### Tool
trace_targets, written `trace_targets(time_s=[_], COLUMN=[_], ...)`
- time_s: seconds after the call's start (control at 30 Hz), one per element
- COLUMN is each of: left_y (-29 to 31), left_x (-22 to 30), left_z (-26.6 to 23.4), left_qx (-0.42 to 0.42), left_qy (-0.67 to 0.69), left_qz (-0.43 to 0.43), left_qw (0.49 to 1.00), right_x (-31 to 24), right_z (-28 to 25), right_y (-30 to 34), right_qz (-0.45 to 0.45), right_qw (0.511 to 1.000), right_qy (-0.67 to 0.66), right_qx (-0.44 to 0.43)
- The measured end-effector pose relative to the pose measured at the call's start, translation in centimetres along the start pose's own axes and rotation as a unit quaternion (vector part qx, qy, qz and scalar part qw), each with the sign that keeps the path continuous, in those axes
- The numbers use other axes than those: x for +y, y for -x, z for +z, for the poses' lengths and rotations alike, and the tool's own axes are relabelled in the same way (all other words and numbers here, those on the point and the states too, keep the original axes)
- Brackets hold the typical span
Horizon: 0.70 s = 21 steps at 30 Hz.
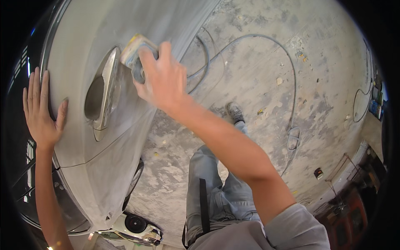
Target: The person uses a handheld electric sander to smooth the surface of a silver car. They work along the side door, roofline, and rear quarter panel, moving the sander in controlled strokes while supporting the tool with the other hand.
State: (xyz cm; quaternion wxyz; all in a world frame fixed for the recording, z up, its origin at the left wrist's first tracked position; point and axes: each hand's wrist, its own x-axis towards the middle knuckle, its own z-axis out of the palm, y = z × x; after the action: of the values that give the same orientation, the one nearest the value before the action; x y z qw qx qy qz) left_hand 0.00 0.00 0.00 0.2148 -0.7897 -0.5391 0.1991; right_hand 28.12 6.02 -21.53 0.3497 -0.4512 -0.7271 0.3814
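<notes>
Pale, scuffed floor (258, 71) sweeps across the right, and here's the dusty grey car side (79, 54) filling the left! A thin dark hose (295, 79) loops over the floor. Left hand (44, 116) lies flat by the dark window (21, 129), fingers straight and close together, thumb spread wide. Right hand (164, 81) is out over the panel, slightly blurred. Just left of it, the slanting door handle (108, 87). And smallest, near the handle's far end: a layered block (135, 48), yellow-edged, clamped in the right hand's fingers!
</notes>
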Motion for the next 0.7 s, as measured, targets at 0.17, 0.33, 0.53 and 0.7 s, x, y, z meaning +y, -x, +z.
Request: trace_targets(time_s=[0.17, 0.33, 0.53, 0.7], left_y=[0.2, 0.6, 1.1, 1.0], left_x=[-0.3, -0.6, -1.4, -1.9], left_z=[0.4, 0.7, 1.9, 2.2], left_qx=[0.006, 0.037, 0.052, 0.035], left_qy=[-0.036, -0.059, -0.114, -0.179], left_qz=[0.011, 0.040, 0.040, 0.019], left_qw=[0.999, 0.997, 0.991, 0.983], right_x=[0.5, -1.2, -1.3, -2.9], right_z=[0.8, 2.0, 2.7, 3.6], right_y=[0.7, 3.4, 3.2, 6.6], right_qz=[-0.094, -0.095, -0.026, -0.052], right_qw=[0.994, 0.993, 0.994, 0.996], right_qy=[0.039, 0.050, 0.033, 0.041], right_qx=[0.034, 0.053, 0.104, 0.053])
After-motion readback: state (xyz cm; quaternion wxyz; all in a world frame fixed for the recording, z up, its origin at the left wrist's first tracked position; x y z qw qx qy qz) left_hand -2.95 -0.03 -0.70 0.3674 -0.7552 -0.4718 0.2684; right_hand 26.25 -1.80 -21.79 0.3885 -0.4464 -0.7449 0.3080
